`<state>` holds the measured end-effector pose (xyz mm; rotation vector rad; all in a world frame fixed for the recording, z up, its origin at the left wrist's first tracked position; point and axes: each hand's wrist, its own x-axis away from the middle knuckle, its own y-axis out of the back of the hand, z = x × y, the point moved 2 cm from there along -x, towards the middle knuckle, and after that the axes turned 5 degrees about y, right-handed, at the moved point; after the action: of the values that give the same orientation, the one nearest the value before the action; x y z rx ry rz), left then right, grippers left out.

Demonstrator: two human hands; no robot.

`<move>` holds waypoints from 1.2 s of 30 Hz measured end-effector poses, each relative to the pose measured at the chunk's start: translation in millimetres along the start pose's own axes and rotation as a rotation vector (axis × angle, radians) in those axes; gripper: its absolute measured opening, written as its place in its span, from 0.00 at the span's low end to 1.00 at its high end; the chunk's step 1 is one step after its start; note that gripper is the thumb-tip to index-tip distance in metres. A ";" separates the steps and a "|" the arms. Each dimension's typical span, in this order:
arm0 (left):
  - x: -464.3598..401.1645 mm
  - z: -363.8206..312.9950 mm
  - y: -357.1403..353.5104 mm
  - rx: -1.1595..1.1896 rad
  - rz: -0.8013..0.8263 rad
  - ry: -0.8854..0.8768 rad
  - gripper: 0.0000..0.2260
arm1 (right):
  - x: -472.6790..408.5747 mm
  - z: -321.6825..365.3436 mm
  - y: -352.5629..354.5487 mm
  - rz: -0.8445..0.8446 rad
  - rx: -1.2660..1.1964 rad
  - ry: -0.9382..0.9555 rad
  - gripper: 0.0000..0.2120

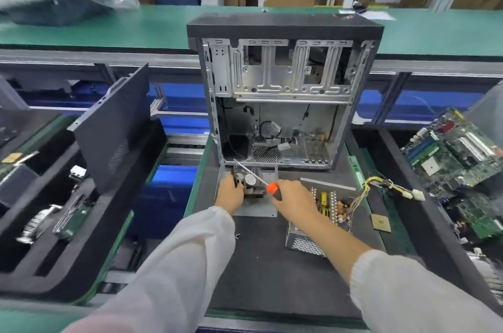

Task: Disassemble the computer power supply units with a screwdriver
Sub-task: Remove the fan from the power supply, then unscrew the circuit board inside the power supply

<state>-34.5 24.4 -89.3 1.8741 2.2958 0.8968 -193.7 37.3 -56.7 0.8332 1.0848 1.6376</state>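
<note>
On the dark mat, a grey metal power supply shell [255,208] lies open in front of me. My left hand [230,192] grips a black fan [249,182] that sits inside the shell. My right hand [292,197] holds a screwdriver [272,187] by its orange and black handle. Its thin shaft points up and left, over the fan. To the right lies the power supply circuit board [330,207] on a perforated metal cover [306,245], with a bundle of yellow cables [381,185] trailing right.
An opened, gutted computer case [283,93] stands upright just behind the shell. A black side panel [114,125] leans in the left bin. Motherboards [457,153] are stacked at the right. A square chip [381,223] lies on the green strip. A green conveyor [136,27] runs behind.
</note>
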 end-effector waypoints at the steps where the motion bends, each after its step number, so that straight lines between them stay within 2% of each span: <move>1: -1.6 2.9 -3.2 -0.052 -0.005 -0.007 0.11 | 0.4 -0.1 -3.6 0.004 0.009 -0.010 0.03; 4: -5.8 10.3 -8.0 -0.143 0.005 0.016 0.13 | 3.0 -0.3 -7.8 -0.003 0.043 0.007 0.05; 7: -2.8 6.6 -5.0 -0.075 -0.040 0.001 0.16 | 13.3 -3.6 -1.3 -0.022 -0.008 0.018 0.13; 9: 9.4 -2.9 -4.3 -0.030 -0.134 -0.118 0.18 | 26.5 -13.3 7.9 -0.090 -0.091 -0.006 0.10; 11: 27.8 -14.7 -12.1 0.009 -0.145 -0.306 0.14 | 42.4 -32.9 21.4 -0.188 -0.185 -0.082 0.09; 14: 58.0 -30.3 -41.7 -0.087 0.122 -0.493 0.07 | 58.5 -70.6 45.0 -0.108 -0.243 -0.248 0.14; 16: 70.8 -39.1 -67.4 -0.258 0.309 -0.598 0.07 | 63.9 -94.6 56.6 0.007 -0.269 -0.332 0.11; 18: 80.0 -46.9 -89.8 -0.385 0.431 -0.644 0.08 | 71.1 -114.3 64.5 0.060 -0.298 -0.369 0.07; 20: 85.8 -51.4 -108.2 -0.443 0.524 -0.641 0.11 | 80.8 -128.8 69.1 0.040 -0.371 -0.367 0.11; 23: 89.3 -57.0 -127.6 -0.503 0.590 -0.616 0.09 | 89.5 -144.2 73.5 -0.063 -0.541 -0.368 0.15; 26: 85.2 -69.0 -140.3 -0.561 0.633 -0.642 0.07 | 85.0 -155.8 83.8 -0.132 -0.648 -0.320 0.12; 29: 83.4 -78.0 -152.2 -0.800 0.712 -0.776 0.08 | 82.0 -166.7 94.8 -0.119 -0.728 -0.271 0.08; 32: 83.9 -86.1 -161.0 -1.010 0.727 -0.916 0.11 | 80.5 -179.2 102.4 -0.066 -0.851 -0.237 0.08; 36: 83.8 -89.4 -167.6 -1.053 0.793 -0.868 0.11 | 77.1 -192.6 110.8 -0.068 -0.919 -0.200 0.09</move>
<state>-239.4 48.1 -65.0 1.9274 0.3902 0.7948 -426.3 44.0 -22.7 0.3210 0.1454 1.6994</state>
